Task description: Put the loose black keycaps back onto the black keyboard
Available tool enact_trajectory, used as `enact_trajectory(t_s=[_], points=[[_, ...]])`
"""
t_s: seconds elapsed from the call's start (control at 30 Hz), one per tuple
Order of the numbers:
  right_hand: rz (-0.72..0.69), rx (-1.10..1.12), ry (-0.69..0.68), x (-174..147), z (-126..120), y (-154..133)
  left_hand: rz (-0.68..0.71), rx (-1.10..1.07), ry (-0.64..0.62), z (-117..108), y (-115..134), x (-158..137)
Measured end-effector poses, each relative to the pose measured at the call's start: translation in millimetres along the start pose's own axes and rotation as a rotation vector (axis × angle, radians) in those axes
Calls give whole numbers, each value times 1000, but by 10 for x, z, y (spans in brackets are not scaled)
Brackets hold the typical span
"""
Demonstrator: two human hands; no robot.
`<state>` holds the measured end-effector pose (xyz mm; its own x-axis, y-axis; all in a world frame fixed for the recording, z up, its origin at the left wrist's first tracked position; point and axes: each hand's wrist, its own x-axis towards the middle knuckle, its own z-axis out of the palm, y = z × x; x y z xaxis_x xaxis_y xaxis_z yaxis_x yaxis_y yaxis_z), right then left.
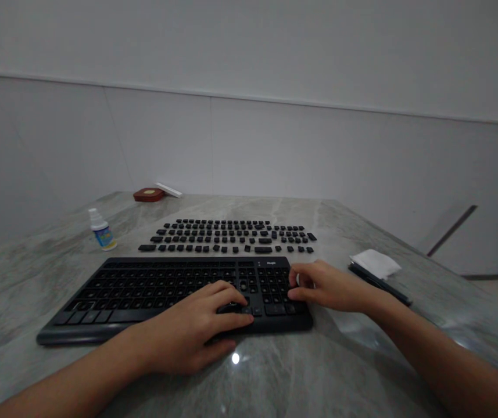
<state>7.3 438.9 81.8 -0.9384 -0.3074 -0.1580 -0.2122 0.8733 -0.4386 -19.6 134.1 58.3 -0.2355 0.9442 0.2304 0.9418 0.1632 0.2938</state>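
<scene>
My tabletop (362,371) is pale grey-green marbled stone, polished enough to throw back a small bright spot of light near its front edge, just ahead of my left hand (190,334). That hand lies flat across the front right part of the black keyboard (144,293), fingers spread and pressing on the lower keys; its grip is loose and closes on nothing. My right hand (329,287) rests at the keyboard's right end, fingers curled down onto the number-pad keys, thumb tucked beside them; whether that grip has pinched anything I cannot tell.

The keyboard sits along the front edge, slightly angled. Beyond it, toward the middle of the tabletop, loose black keycaps (231,236) are laid out in rows. Toward the left edge stands a small white bottle (101,230) with a blue label. Near the right edge a folded white cloth (376,263) lies on a dark flat object (388,285). At the far left corner rests a red-brown dish (149,194) with a white strip (168,190) beside it. Plain white panelled walls close the room behind.
</scene>
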Motion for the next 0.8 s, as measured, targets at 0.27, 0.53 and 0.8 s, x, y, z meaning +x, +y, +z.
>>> enact_trajectory(t_s=[0.27,0.53,0.8], points=[[-29,11,6,-15,-9,41,12,-13,24,-2,-1,6],[189,123,-234,-24,-45,-27,17,-32,48,5,3,2],[311,298,-321,33,58,23,8,-23,17,7,12,-5]])
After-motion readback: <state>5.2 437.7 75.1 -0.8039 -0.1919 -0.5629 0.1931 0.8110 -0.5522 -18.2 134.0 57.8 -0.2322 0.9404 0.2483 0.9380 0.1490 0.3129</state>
